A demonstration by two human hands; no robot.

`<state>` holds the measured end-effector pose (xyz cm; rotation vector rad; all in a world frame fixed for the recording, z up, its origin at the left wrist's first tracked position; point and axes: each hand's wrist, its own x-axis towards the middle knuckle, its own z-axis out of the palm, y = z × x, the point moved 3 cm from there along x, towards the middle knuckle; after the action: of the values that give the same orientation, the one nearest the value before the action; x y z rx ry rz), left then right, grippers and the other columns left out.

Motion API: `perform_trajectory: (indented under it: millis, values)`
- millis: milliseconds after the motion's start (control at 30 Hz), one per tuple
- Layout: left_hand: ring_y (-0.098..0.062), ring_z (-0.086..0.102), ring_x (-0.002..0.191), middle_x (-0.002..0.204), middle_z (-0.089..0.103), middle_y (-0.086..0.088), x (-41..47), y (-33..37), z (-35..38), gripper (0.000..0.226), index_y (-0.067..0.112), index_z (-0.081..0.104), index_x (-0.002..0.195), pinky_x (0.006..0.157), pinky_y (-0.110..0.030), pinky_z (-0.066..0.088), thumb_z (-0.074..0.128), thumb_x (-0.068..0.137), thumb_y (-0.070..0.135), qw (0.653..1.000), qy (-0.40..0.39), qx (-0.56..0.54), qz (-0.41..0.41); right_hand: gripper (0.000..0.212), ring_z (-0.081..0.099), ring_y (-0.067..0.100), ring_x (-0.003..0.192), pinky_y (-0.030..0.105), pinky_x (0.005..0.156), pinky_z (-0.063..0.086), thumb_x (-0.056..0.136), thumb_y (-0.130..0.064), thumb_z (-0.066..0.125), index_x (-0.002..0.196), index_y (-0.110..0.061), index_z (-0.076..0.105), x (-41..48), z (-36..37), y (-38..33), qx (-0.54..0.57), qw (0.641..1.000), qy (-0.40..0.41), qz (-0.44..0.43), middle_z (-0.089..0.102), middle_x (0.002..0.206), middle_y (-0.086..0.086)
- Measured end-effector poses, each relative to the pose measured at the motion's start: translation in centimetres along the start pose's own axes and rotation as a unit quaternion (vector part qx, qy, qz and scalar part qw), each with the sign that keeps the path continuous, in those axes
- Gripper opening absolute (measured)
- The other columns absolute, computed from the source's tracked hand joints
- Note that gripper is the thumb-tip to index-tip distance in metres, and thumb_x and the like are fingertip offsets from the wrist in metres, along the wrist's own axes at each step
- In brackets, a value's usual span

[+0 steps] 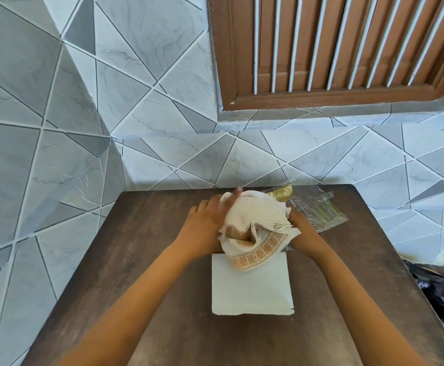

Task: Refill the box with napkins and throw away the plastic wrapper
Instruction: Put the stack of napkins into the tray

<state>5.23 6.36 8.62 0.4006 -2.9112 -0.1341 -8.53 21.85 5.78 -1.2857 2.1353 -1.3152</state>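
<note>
A thick stack of white napkins with an orange patterned border is bent and bunched over the far end of a white box on the brown table. My left hand presses against the stack's left side, fingers spread and blurred. On the right side my right hand holds the stack, partly hidden behind the napkins. The clear plastic wrapper, with a gold patch at its near end, lies crumpled on the table just behind and to the right of the napkins.
A grey tiled wall stands right behind the table. A brown louvred window is up on the right. A black plastic bag sits on the floor beside the table's right edge.
</note>
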Motion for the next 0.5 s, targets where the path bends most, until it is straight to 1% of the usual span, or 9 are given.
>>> perform_trajectory:
  millis: [67, 133, 167, 233, 267, 300, 367, 433, 500]
  values:
    - [-0.029, 0.048, 0.122, 0.141, 0.045, -0.007, 0.3, -0.7, -1.3, 0.102, 0.033, 0.006, 0.146, 0.098, -0.042, 0.043, 0.074, 0.07, 0.038, 0.984, -0.024, -0.167, -0.051, 0.044, 0.06, 0.029, 0.102, 0.05, 0.088, 0.05, 0.069, -0.024, 0.064, 0.111, -0.012, 0.06, -0.1, -0.1, 0.3, -0.015, 1.0, -0.001, 0.006, 0.063, 0.111, 0.015]
    - [-0.025, 0.05, 0.123, 0.136, 0.053, -0.005, 0.7, -1.1, -2.2, 0.08, 0.024, 0.036, 0.139, 0.098, -0.033, 0.042, 0.076, 0.071, 0.028, 0.978, -0.032, -0.197, -0.055, 0.049, 0.059, 0.029, 0.104, 0.047, 0.091, 0.049, 0.068, -0.02, 0.065, 0.115, -0.009, 0.058, -0.1, -0.1, 0.6, -0.031, 0.999, -0.017, 0.004, 0.062, 0.114, 0.016]
    - [-0.024, 0.054, 0.117, 0.13, 0.058, -0.006, 0.9, -1.3, -2.4, 0.065, 0.019, 0.049, 0.131, 0.091, -0.028, 0.042, 0.076, 0.072, 0.022, 0.977, -0.037, -0.203, -0.055, 0.051, 0.058, 0.029, 0.105, 0.045, 0.092, 0.048, 0.068, -0.02, 0.066, 0.116, -0.007, 0.057, 0.0, -0.2, 0.6, -0.031, 0.999, -0.023, 0.004, 0.062, 0.115, 0.016]
    - [-0.022, 0.059, 0.102, 0.116, 0.064, -0.008, 1.1, -1.7, -2.7, 0.047, 0.013, 0.06, 0.117, 0.073, -0.021, 0.042, 0.074, 0.072, 0.013, 0.972, -0.056, -0.217, -0.067, 0.054, 0.056, 0.026, 0.108, 0.043, 0.096, 0.045, 0.072, -0.021, 0.07, 0.121, -0.008, 0.051, 0.2, -0.5, 0.3, -0.022, 0.999, -0.028, 0.025, 0.059, 0.119, 0.013]
    - [-0.019, 0.058, 0.098, 0.115, 0.064, -0.007, 1.2, -2.0, -2.8, 0.045, 0.013, 0.06, 0.115, 0.068, -0.018, 0.04, 0.073, 0.072, 0.011, 0.97, -0.067, -0.224, -0.072, 0.059, 0.054, 0.021, 0.111, 0.038, 0.098, 0.044, 0.074, -0.018, 0.072, 0.126, -0.011, 0.046, 0.2, -0.8, -0.2, -0.014, 0.999, -0.03, 0.034, 0.056, 0.123, 0.007]
    - [-0.015, 0.054, 0.096, 0.117, 0.062, -0.006, 1.2, -2.2, -2.7, 0.047, 0.014, 0.059, 0.117, 0.069, -0.018, 0.038, 0.072, 0.072, 0.01, 0.967, -0.074, -0.232, -0.078, 0.067, 0.051, 0.014, 0.112, 0.03, 0.097, 0.041, 0.075, -0.016, 0.074, 0.132, -0.015, 0.039, 0.2, -1.0, -0.5, 0.003, 0.999, -0.032, 0.034, 0.052, 0.125, -0.002]
    - [-0.012, 0.049, 0.102, 0.125, 0.056, -0.003, 1.3, -2.6, -2.6, 0.055, 0.018, 0.053, 0.125, 0.079, -0.02, 0.037, 0.071, 0.073, 0.01, 0.961, -0.081, -0.249, -0.088, 0.079, 0.049, 0.007, 0.11, 0.026, 0.094, 0.039, 0.072, -0.016, 0.076, 0.136, -0.024, 0.03, 0.2, -1.2, -1.4, 0.005, 0.999, -0.034, 0.022, 0.049, 0.123, -0.01]
    - [-0.015, 0.048, 0.117, 0.137, 0.049, 0.0, 1.3, -2.6, -2.4, 0.065, 0.024, 0.042, 0.134, 0.091, -0.024, 0.04, 0.07, 0.076, 0.013, 0.956, -0.103, -0.264, -0.076, 0.072, 0.054, 0.014, 0.106, 0.031, 0.089, 0.044, 0.073, -0.018, 0.075, 0.133, -0.027, 0.035, 0.4, -1.1, -1.8, -0.036, 0.999, -0.014, 0.019, 0.055, 0.12, -0.005]
    - [-0.016, 0.037, 0.132, 0.148, 0.034, 0.005, 0.7, -2.5, -2.3, 0.086, 0.028, 0.023, 0.144, 0.105, -0.029, 0.036, 0.073, 0.074, 0.017, 0.944, -0.149, -0.289, -0.06, 0.056, 0.057, 0.021, 0.096, 0.032, 0.075, 0.043, 0.074, -0.021, 0.073, 0.124, -0.02, 0.047, 0.6, -0.9, -2.1, -0.07, 0.997, 0.032, 0.031, 0.061, 0.106, 0.003]
